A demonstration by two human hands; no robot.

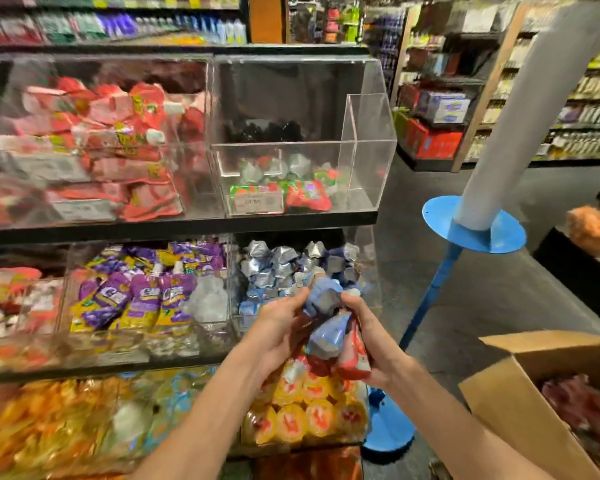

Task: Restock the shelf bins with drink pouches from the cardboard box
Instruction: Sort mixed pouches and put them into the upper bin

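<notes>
Both of my hands hold a bunch of drink pouches (326, 327), blue and red ones, in front of the middle shelf. My left hand (278, 327) grips the bunch from the left, and my right hand (364, 334) grips it from the right. Just behind them is a clear bin (302, 268) of blue and silver pouches. The open cardboard box (520, 386) stands at the lower right with red pouches inside. The upper right clear bin (368, 161) holds only a few green and red pouches at its bottom.
Clear bins of red pouches (94, 143) and purple pouches (142, 299) fill the left of the shelves, with yellow packs (309, 417) below. A blue stand with a white pole (475, 230) rises right of the shelf. Dark aisle floor runs beyond.
</notes>
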